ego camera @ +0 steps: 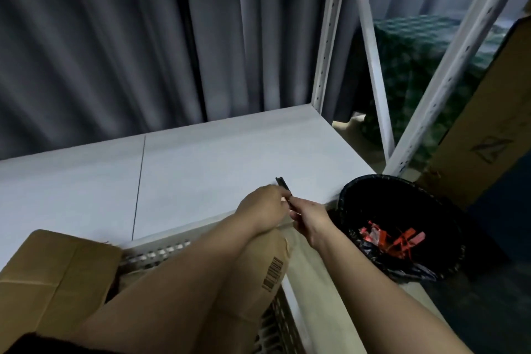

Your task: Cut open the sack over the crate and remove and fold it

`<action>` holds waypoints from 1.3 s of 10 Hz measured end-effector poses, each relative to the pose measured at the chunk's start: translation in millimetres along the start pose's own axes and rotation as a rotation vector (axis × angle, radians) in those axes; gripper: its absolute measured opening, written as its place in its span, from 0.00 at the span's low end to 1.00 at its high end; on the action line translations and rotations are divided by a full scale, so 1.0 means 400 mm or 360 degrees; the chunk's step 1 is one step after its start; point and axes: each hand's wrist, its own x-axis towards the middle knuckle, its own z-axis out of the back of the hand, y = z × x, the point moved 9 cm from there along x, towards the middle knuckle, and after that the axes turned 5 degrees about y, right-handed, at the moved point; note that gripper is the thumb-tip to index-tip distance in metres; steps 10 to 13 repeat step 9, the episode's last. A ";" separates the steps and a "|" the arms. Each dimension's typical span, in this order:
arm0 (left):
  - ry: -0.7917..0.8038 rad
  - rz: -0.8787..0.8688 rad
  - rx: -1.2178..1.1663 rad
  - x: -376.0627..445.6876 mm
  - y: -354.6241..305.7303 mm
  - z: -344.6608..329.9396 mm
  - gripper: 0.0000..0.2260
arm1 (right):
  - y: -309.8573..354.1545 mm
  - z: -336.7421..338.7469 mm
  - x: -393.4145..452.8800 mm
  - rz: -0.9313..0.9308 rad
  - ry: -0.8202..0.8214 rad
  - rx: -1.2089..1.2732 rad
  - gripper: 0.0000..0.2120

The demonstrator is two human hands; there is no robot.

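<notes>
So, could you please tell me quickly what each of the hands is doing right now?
Left hand: fingers curled, pinching the small dark cutter.
Right hand: fingers curled, gripping the same cutter's lower end.

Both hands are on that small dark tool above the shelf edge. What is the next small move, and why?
Probably slide the blade out. Both the left hand and right hand pinch the dark cutter over the white shelf; no blade is visible, and no sack either.
</notes>
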 end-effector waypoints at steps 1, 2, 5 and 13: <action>0.0067 0.0097 -0.0063 0.022 0.026 -0.003 0.17 | -0.057 0.018 0.043 -0.0058 -0.0089 0.0061 0.11; 0.0125 0.0143 -0.0049 0.030 0.041 -0.011 0.17 | -0.095 0.029 0.068 -0.0100 -0.0157 0.0140 0.10; 0.0031 0.0164 -0.0188 0.035 0.052 -0.001 0.08 | -0.142 0.036 0.090 -0.0198 -0.0170 0.0504 0.04; -0.0111 0.0263 -0.0235 -0.003 0.118 0.037 0.20 | -0.066 0.011 -0.015 -0.0208 0.0093 0.0599 0.17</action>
